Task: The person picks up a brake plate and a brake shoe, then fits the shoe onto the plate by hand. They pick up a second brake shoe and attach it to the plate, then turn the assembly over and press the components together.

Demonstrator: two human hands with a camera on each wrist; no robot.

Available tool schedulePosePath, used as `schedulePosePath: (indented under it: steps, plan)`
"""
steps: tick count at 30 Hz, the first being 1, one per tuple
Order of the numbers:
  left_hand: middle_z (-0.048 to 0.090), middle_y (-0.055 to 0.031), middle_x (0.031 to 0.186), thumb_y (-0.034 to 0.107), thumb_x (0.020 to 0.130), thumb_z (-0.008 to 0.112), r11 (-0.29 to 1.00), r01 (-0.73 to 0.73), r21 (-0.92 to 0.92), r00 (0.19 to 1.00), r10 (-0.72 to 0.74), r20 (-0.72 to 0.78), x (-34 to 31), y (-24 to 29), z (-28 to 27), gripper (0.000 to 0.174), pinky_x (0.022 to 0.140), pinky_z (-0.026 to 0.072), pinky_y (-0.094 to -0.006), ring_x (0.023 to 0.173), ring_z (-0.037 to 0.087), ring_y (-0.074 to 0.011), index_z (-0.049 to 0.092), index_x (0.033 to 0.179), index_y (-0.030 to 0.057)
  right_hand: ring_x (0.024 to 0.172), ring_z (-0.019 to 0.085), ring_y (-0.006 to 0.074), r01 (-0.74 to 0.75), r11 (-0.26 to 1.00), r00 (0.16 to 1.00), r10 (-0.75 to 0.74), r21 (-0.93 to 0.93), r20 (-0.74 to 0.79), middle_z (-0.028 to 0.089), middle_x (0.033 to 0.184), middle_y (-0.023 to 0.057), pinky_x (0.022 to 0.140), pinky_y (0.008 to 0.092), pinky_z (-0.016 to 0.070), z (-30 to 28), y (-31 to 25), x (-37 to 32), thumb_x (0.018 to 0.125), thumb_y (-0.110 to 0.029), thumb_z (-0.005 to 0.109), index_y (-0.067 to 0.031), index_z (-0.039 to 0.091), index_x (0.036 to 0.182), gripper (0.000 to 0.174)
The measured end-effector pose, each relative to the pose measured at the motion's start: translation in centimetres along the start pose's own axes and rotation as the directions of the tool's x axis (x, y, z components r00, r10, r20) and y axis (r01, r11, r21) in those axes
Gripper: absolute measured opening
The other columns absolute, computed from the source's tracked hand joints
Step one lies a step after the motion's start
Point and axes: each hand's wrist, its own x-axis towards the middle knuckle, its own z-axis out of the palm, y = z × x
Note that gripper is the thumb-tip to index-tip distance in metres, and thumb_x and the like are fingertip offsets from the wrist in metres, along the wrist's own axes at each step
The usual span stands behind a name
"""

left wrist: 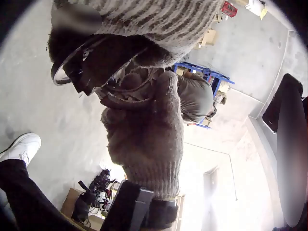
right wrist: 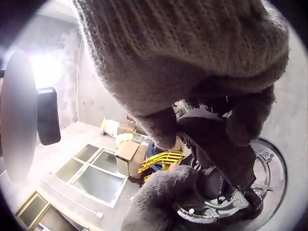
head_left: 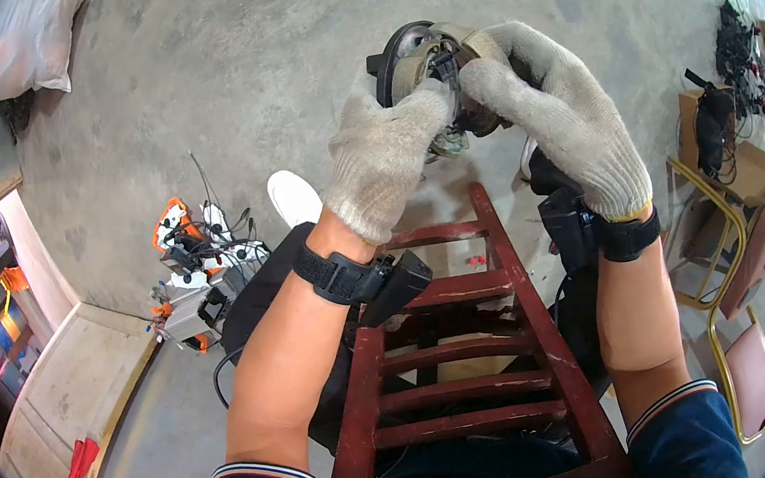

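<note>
Both hands wear knitted work gloves and hold a round drum brake plate (head_left: 394, 63) above the floor, beyond a dark red slatted wooden frame (head_left: 462, 352). My left hand (head_left: 389, 145) grips the near left side, its thumb by the middle of the assembly. On the right, my right hand (head_left: 559, 102) curls its fingers round a curved brake shoe (head_left: 477, 45), thumb on the near side. The right wrist view shows a coil spring (right wrist: 221, 185) between the shoes and the plate's cast metal rim (right wrist: 281, 178). Gloves hide much of the assembly.
Orange and white tools (head_left: 181, 228) with cables lie on the floor at left. A wooden board (head_left: 82, 398) with a red cloth stands at far left. Folding chairs (head_left: 752, 363) and a cardboard box (head_left: 755, 172) are at right. Another person (left wrist: 195, 96) shows in the background.
</note>
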Motion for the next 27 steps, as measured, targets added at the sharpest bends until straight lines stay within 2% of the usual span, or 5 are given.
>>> schedulePosePath:
  steps: [5, 8, 17, 22, 27]
  plan:
    - [0.070, -0.0075, 0.103, 0.022, 0.095, 0.071, 0.987, -0.053, 0.150, 0.991, 0.033, 0.132, 0.3, -0.1, -1.1, 0.041, 0.075, 0.0578, -0.0270, 0.091, 0.066, -0.0119, 0.062, 0.124, -0.0048, 0.087, 0.074, 0.0215, 0.122, 0.976, 0.992, -0.121, -0.179, 0.018, 0.077, 0.095, 0.0107, 0.083, 0.0331, 0.0535, 0.7, 0.1, -0.3, 0.092, -0.045, 0.073, -0.0057, 0.073, 0.116, 0.046]
    - [0.070, -0.0066, 0.102, 0.021, 0.096, 0.070, 0.992, -0.009, 0.124, 0.999, 0.015, -0.047, 0.2, -0.3, -0.5, 0.039, 0.075, 0.0575, -0.0271, 0.088, 0.066, -0.0108, 0.063, 0.124, -0.0045, 0.087, 0.075, 0.0217, 0.151, 0.957, 0.987, -0.159, -0.246, -0.011, 0.077, 0.094, 0.0097, 0.080, 0.0313, 0.0534, 0.9, 0.5, -0.2, 0.091, -0.047, 0.075, -0.0072, 0.073, 0.115, 0.046]
    - [0.071, -0.0035, 0.091, 0.024, 0.095, 0.070, 0.999, 0.041, 0.006, 0.999, -0.041, -0.022, 0.1, 0.4, -0.3, 0.031, 0.072, 0.0562, -0.0280, 0.080, 0.065, -0.0085, 0.072, 0.110, -0.0041, 0.080, 0.073, 0.0151, 0.094, 0.986, 0.992, -0.104, -0.139, -0.070, 0.078, 0.091, 0.0068, 0.076, 0.0276, 0.0544, 1.0, -0.4, -0.4, 0.091, -0.043, 0.075, -0.0073, 0.075, 0.110, 0.040]
    - [0.071, -0.0012, 0.082, 0.027, 0.094, 0.071, 0.999, 0.018, -0.039, 0.987, -0.024, -0.156, 0.2, 0.5, 0.9, 0.030, 0.067, 0.0540, -0.0271, 0.074, 0.064, -0.0075, 0.077, 0.096, -0.0024, 0.075, 0.072, 0.0137, 0.082, 0.994, 0.984, -0.093, -0.073, -0.155, 0.077, 0.088, 0.0094, 0.073, 0.0273, 0.0565, 1.5, -0.3, -0.6, 0.090, -0.033, 0.078, -0.0031, 0.075, 0.108, 0.034]
    - [0.071, -0.0022, 0.079, 0.030, 0.093, 0.071, 0.994, 0.056, 0.091, 0.991, -0.044, -0.123, 0.2, 0.3, 0.2, 0.034, 0.065, 0.0526, -0.0280, 0.074, 0.064, -0.0086, 0.075, 0.097, -0.0037, 0.075, 0.072, 0.0148, 0.078, 0.996, 0.979, -0.082, -0.031, -0.185, 0.077, 0.088, 0.0110, 0.075, 0.0291, 0.0564, 2.1, -0.5, -0.7, 0.089, -0.032, 0.079, -0.0008, 0.074, 0.107, 0.036]
